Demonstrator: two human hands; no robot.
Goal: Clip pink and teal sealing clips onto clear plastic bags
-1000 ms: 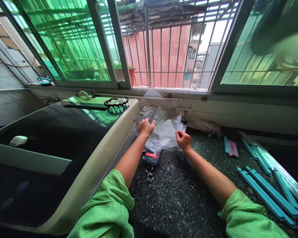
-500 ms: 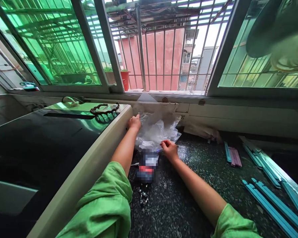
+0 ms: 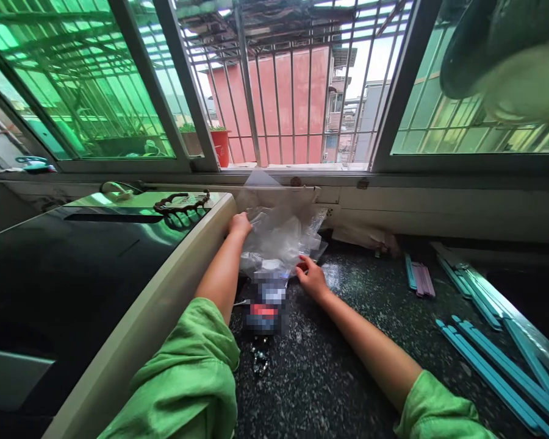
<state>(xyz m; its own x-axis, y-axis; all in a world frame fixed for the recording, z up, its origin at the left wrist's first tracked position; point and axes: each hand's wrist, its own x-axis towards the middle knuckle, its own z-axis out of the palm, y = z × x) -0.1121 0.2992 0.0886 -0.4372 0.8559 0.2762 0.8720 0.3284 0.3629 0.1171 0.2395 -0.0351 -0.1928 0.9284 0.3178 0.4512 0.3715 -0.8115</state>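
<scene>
A heap of clear plastic bags lies on the dark speckled counter against the wall. At its left edge, my left hand is closed on the plastic; its fingertips are partly hidden. My right hand hovers by the heap's lower right edge, thumb and forefinger apart, with nothing visible between them. Just in front of the bags is a pixelated object with a red band, too blurred to name. A shiny beaded string lies below it.
A white appliance with a dark glossy top stands close on the left, a brown toothed hair band on it. Turquoise strips and a purple bundle lie to the right. A barred window is behind.
My right thumb and forefinger have parted from a pinch near the bags. My left hand stays at the heap's left edge. The whole view has shifted slightly.
</scene>
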